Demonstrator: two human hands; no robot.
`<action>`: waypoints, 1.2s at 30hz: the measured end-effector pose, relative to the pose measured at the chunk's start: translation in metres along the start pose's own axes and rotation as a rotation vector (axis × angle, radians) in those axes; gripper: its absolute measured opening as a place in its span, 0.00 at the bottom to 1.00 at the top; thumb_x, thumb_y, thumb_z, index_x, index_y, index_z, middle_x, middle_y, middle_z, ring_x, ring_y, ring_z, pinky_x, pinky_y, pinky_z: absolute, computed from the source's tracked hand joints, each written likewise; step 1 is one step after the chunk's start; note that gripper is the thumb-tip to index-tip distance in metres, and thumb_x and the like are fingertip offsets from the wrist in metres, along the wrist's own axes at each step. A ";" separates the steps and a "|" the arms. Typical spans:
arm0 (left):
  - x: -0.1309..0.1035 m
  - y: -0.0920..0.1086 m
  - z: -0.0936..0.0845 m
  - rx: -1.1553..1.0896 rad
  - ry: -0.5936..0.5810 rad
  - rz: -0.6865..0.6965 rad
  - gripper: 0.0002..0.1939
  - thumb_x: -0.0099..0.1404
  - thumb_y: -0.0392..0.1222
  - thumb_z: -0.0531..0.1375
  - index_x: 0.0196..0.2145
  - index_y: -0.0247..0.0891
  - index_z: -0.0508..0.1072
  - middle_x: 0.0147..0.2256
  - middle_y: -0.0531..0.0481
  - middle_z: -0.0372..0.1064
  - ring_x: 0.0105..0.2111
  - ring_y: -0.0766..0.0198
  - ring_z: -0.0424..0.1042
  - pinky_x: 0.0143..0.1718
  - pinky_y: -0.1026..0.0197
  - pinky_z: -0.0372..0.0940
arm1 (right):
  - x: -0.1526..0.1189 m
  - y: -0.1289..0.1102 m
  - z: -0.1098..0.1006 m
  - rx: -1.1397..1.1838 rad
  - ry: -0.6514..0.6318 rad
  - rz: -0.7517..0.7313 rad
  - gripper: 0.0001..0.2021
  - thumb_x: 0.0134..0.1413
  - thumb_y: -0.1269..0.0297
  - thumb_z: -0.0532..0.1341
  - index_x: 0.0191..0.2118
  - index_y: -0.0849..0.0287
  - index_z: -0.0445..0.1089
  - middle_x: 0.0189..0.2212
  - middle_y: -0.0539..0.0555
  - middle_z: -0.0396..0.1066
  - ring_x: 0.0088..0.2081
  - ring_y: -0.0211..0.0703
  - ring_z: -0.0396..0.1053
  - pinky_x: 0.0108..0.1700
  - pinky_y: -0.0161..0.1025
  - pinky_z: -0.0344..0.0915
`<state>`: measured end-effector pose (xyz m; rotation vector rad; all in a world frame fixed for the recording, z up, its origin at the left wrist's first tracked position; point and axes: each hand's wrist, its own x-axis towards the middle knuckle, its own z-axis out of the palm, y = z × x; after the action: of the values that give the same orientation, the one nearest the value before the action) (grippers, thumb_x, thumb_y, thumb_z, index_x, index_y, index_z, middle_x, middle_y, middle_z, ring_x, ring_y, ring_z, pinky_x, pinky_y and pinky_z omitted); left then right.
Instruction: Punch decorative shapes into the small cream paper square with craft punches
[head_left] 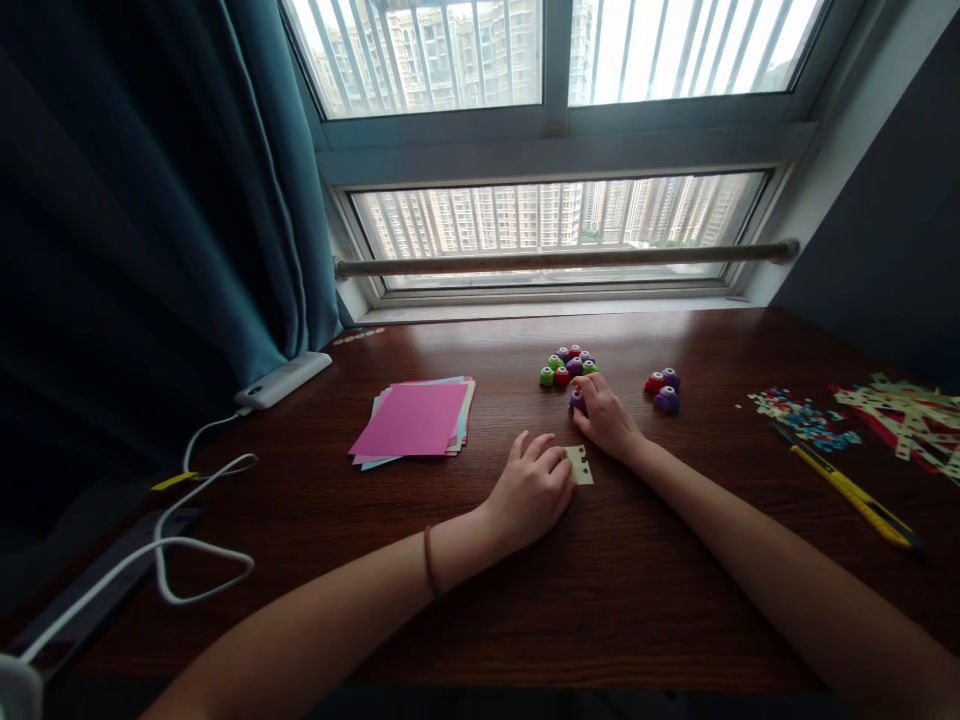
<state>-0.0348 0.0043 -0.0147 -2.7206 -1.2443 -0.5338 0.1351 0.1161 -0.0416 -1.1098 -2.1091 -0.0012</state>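
A small pale-yellow piece of paper (580,466) with notches cut in its edge lies on the desk. My left hand (531,490) rests at its left side, fingers curled and the thumb side over the paper's edge, so part of the paper is hidden. Just beyond it, my right hand (606,420) closes its thumb and fingers round a small purple craft punch (577,400), partly covered by the fingers. Behind that hand stands a cluster of red, green and purple craft punches (561,376). Three more, red and purple, stand to its right, including a purple punch (667,399).
Square coloured papers (411,420) are stacked at left, pink on top. At right lie tiny paper cutouts (806,418), a yellow utility knife (855,490) and pale paper strips (911,415). A white power strip (285,380) with its cable (202,540) sits by the curtain (225,200).
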 end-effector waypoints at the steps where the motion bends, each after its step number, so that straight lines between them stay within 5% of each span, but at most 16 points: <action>1: 0.000 0.000 0.000 -0.004 -0.001 0.000 0.11 0.65 0.40 0.49 0.39 0.37 0.68 0.43 0.45 0.67 0.53 0.54 0.57 0.55 0.44 0.47 | 0.000 0.001 0.000 0.014 0.004 0.002 0.19 0.46 0.76 0.54 0.47 0.60 0.57 0.42 0.59 0.58 0.40 0.48 0.62 0.43 0.43 0.64; 26: 0.001 -0.001 0.004 -0.055 0.002 -0.008 0.13 0.64 0.41 0.51 0.45 0.39 0.68 0.45 0.45 0.66 0.53 0.54 0.57 0.54 0.45 0.48 | 0.000 0.005 0.003 0.061 0.010 -0.049 0.19 0.48 0.80 0.50 0.46 0.60 0.62 0.44 0.58 0.62 0.45 0.47 0.62 0.48 0.42 0.62; 36: 0.002 -0.001 0.000 -0.006 0.003 0.026 0.09 0.63 0.41 0.51 0.34 0.36 0.69 0.35 0.45 0.63 0.41 0.57 0.61 0.51 0.48 0.53 | 0.000 0.003 0.001 0.054 0.004 -0.043 0.18 0.49 0.79 0.51 0.46 0.60 0.62 0.44 0.58 0.62 0.45 0.47 0.62 0.48 0.42 0.62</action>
<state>-0.0343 0.0060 -0.0138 -2.7358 -1.2067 -0.5386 0.1364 0.1185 -0.0429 -1.0321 -2.1169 0.0328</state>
